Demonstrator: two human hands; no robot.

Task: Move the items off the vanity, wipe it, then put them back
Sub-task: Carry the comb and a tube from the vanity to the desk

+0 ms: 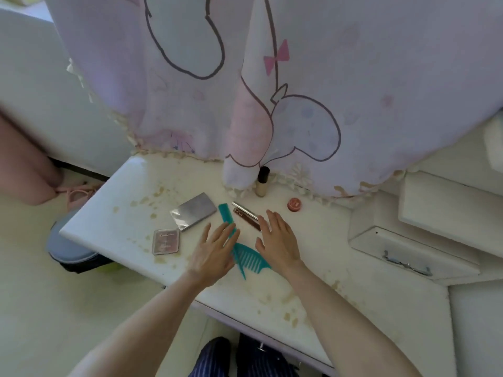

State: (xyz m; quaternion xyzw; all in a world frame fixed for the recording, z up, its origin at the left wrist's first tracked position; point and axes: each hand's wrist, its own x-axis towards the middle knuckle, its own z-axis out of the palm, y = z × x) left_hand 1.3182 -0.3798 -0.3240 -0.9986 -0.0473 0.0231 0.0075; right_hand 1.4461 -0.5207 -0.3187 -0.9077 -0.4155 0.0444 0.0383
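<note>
Both hands hold nothing: the left hand (215, 250) and right hand (276, 240) hover palm-down over the vanity (119, 213) with fingers straight and spread. Between and partly under them lies a teal comb (246, 257), its handle running up past the left fingertips, its teeth showing between the wrists. Whether the left fingers touch the comb is hard to tell from this angle.

Just beyond the right fingertips lie two slim tubes side by side, a silver one (245, 209) and a brown one (246, 219). Left of the comb handle a silver palette (193, 210) lies flat, and nearer the front left edge sits a small pink compact (165, 241). A bottle (262, 182) with a black cap stands upright at the back, just beside the curtain (299, 126) hem. A round red pot (294, 204) sits to the right, well apart from the rest.

Tan stains speckle the white top, thickest at the left and along the front edge. A drawer unit (413, 251) stands to the right, and a grey bin (68, 248) sits on the floor to the left.
</note>
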